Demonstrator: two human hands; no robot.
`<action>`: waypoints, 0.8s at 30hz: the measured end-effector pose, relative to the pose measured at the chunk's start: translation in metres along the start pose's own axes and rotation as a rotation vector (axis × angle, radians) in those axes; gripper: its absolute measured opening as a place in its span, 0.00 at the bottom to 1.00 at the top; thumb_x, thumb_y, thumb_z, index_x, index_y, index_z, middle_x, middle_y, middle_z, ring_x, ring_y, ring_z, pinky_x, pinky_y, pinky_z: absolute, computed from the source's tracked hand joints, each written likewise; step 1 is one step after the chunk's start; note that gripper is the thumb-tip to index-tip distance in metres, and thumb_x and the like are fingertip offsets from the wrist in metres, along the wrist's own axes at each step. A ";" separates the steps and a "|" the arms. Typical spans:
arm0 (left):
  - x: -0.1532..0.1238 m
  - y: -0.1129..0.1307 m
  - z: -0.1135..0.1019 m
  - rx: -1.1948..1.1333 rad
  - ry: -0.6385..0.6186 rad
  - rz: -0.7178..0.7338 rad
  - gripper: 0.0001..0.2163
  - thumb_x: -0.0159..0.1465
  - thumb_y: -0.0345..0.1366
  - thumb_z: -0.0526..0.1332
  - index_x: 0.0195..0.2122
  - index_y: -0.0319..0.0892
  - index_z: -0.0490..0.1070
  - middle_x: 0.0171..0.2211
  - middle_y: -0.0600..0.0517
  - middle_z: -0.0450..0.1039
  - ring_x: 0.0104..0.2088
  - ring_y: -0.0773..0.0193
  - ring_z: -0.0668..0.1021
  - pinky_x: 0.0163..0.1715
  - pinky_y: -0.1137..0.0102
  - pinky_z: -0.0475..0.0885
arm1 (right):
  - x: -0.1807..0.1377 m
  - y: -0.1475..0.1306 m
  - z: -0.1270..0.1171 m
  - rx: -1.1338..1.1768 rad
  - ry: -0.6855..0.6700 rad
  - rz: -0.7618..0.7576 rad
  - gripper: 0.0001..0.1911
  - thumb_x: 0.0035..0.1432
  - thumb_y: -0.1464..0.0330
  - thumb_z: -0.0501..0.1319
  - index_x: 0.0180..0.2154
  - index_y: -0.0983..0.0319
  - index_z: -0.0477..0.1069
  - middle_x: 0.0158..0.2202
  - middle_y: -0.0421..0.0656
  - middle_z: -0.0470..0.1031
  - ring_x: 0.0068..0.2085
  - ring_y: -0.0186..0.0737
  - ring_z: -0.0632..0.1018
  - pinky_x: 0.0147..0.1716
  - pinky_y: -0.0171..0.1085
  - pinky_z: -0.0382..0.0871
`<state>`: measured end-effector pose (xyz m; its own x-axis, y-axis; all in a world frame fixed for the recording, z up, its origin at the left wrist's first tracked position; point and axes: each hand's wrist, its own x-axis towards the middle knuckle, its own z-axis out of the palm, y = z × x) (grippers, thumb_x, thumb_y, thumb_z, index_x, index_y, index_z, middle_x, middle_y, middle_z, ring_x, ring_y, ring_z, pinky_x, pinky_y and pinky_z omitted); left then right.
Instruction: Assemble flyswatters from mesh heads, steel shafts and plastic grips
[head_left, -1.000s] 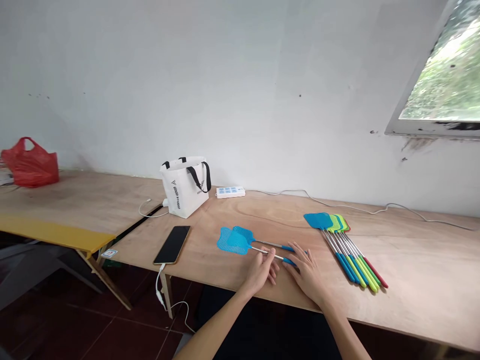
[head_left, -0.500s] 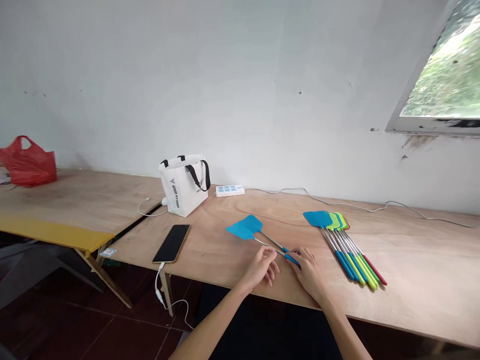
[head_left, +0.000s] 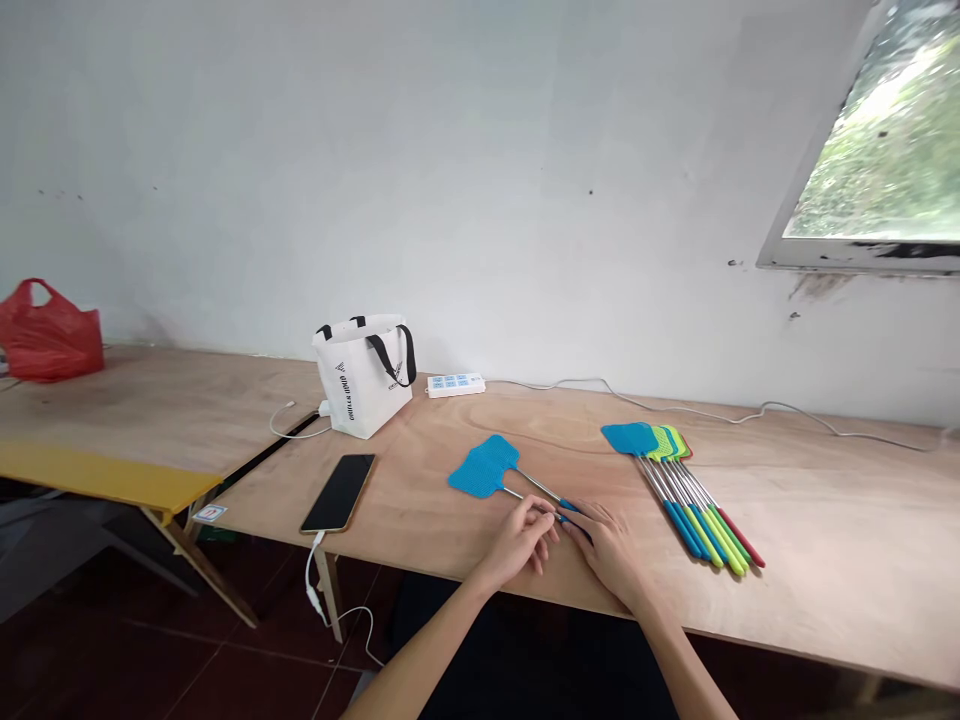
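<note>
Two blue fly swatters [head_left: 486, 469] lie stacked on the plywood table [head_left: 825, 560], heads pointing left and away. My left hand [head_left: 520, 537] pinches their metal shafts near the blue handles. Fingers of my right hand [head_left: 609, 552] curl over the blue handle ends just to the right. A row of several fly swatters [head_left: 679, 482] in blue, green, yellow and red lies to the right of my hands, heads toward the wall.
A black phone [head_left: 339, 492] on a white cable lies at the table's left edge. Behind it stand a white tote bag [head_left: 363, 374] and a white power strip [head_left: 454, 384]. A red plastic bag [head_left: 46, 331] sits on the far-left table. A window [head_left: 877, 150] is upper right.
The two blue swatters, first spread apart and pointing left, were lifted and swung, and now lie overlapped as one, angled toward the upper left. My hands stayed at the handles.
</note>
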<state>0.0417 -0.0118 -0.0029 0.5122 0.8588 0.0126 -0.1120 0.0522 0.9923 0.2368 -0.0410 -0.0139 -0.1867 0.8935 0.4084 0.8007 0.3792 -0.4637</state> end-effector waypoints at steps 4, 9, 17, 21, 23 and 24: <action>0.000 -0.002 -0.001 0.002 -0.017 0.018 0.21 0.62 0.55 0.63 0.45 0.42 0.67 0.30 0.54 0.72 0.20 0.71 0.72 0.14 0.78 0.66 | 0.002 0.005 0.002 0.035 0.023 -0.004 0.20 0.71 0.60 0.50 0.52 0.52 0.79 0.53 0.45 0.78 0.52 0.50 0.78 0.53 0.49 0.72; 0.001 -0.003 -0.001 0.009 -0.027 0.027 0.21 0.62 0.54 0.63 0.45 0.42 0.67 0.30 0.54 0.72 0.19 0.72 0.71 0.12 0.79 0.66 | 0.001 0.017 0.011 0.001 0.078 -0.040 0.19 0.71 0.62 0.50 0.50 0.57 0.79 0.50 0.48 0.79 0.49 0.49 0.78 0.52 0.48 0.72; -0.002 -0.001 0.000 0.011 -0.037 0.034 0.19 0.63 0.52 0.62 0.44 0.41 0.67 0.30 0.54 0.72 0.19 0.72 0.71 0.12 0.78 0.66 | 0.001 0.025 0.007 -0.042 0.194 0.037 0.18 0.70 0.65 0.51 0.46 0.58 0.79 0.48 0.48 0.79 0.50 0.49 0.77 0.52 0.46 0.71; -0.002 0.001 0.000 -0.001 -0.035 0.022 0.19 0.62 0.51 0.63 0.43 0.41 0.67 0.29 0.53 0.72 0.19 0.72 0.70 0.12 0.78 0.66 | 0.001 0.040 -0.011 -0.112 0.301 0.146 0.19 0.69 0.64 0.51 0.46 0.62 0.79 0.49 0.50 0.79 0.51 0.50 0.76 0.53 0.46 0.69; -0.003 0.002 0.000 -0.005 -0.040 0.030 0.18 0.62 0.50 0.63 0.43 0.40 0.67 0.29 0.53 0.72 0.19 0.72 0.70 0.13 0.78 0.66 | -0.002 0.049 -0.023 -0.186 0.354 0.228 0.20 0.68 0.63 0.50 0.45 0.64 0.80 0.50 0.51 0.79 0.51 0.51 0.76 0.53 0.45 0.69; -0.003 0.002 0.000 -0.004 -0.042 0.034 0.18 0.62 0.50 0.63 0.43 0.40 0.67 0.29 0.53 0.72 0.19 0.72 0.71 0.13 0.78 0.66 | -0.004 0.053 -0.028 -0.233 0.375 0.281 0.21 0.68 0.63 0.50 0.45 0.64 0.80 0.50 0.52 0.79 0.51 0.51 0.76 0.52 0.45 0.69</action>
<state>0.0402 -0.0146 -0.0009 0.5435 0.8378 0.0515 -0.1332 0.0255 0.9908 0.2962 -0.0312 -0.0182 0.2358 0.7895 0.5667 0.9042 0.0355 -0.4257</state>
